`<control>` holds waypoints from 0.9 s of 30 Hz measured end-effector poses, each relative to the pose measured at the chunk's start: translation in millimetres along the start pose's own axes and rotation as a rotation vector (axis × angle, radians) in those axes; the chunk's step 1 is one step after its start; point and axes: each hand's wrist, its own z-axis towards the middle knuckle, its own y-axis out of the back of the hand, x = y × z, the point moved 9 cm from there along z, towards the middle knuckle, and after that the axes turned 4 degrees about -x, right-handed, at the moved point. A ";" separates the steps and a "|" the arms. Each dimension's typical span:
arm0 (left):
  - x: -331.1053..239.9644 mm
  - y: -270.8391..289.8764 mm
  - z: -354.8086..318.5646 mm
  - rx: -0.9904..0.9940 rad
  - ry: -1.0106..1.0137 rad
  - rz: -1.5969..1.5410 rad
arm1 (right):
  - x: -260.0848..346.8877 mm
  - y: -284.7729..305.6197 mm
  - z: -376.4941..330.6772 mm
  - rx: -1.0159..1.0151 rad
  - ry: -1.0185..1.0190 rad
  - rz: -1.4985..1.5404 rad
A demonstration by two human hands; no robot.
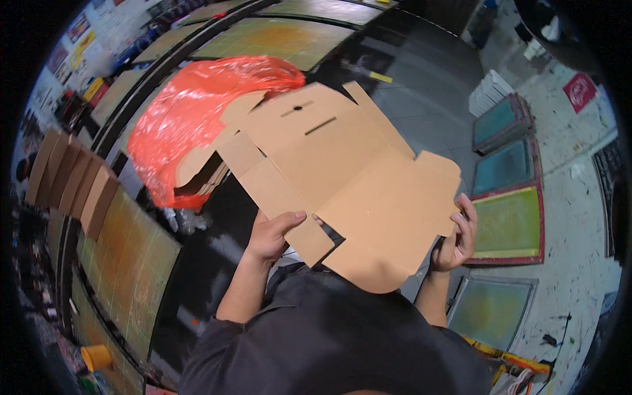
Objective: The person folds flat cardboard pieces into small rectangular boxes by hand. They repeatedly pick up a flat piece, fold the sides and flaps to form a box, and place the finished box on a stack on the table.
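Note:
A flat, unfolded brown cardboard box blank (342,171) with flaps and slots is held up in front of me. My left hand (270,236) grips its lower left flap, thumb on top. My right hand (456,238) grips its right edge with curled fingers. Behind the blank, to the left, a red plastic bag (191,118) holds a stack of more flat cardboard pieces (204,181) on the long table.
Long table with yellow-green printing boards (125,263) runs along the left. Folded cardboard boxes (72,181) stand in a row at far left. Framed screens (507,224) lean on the paint-spattered floor at right. An orange cup (97,357) sits lower left.

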 end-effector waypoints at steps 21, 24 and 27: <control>1.4 -91.0 291.3 0.804 -0.186 -0.974 | -323.6 -79.6 32.1 -0.124 -1.095 0.701; 9.5 -27.5 407.0 0.352 -0.399 -0.939 | -378.3 -95.0 102.8 -0.068 -1.030 0.678; -3.8 -26.0 478.2 0.237 -0.358 -0.727 | -424.5 -115.3 168.3 0.048 -0.988 0.676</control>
